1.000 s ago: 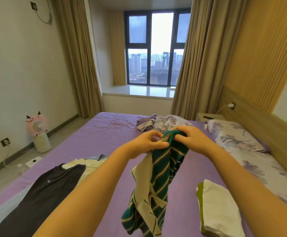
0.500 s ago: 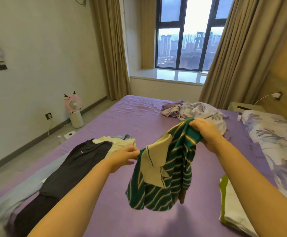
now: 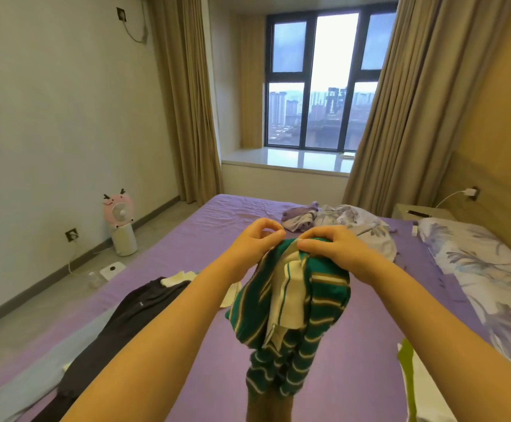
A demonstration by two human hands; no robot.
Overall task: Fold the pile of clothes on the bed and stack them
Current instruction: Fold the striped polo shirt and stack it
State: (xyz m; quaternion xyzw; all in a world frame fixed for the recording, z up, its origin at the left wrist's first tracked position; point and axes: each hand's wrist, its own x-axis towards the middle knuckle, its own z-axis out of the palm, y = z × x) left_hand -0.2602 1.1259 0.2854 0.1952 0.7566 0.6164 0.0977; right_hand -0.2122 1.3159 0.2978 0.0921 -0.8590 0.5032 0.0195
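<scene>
A green shirt with cream stripes (image 3: 293,318) hangs bunched in the air above the purple bed (image 3: 211,239). My left hand (image 3: 255,242) and my right hand (image 3: 330,249) pinch its top edge side by side, fingers curled on the cloth. A dark garment (image 3: 120,327) lies flat on the bed's left side, with a cream piece (image 3: 181,277) beyond it. Crumpled lilac and pale floral clothes (image 3: 339,222) lie at the bed's far end. A folded white and lime stack (image 3: 412,382) shows at the lower right edge.
A floral pillow (image 3: 473,254) lies along the right by the headboard. A bedside table (image 3: 421,211) stands at the back right. On the floor left of the bed stand a pink fan (image 3: 118,220) and a white scale (image 3: 112,269).
My left hand, which was apart and lower half a second ago, has come back up to the shirt's top edge beside my right hand. The shirt hangs more bunched and straighter down.
</scene>
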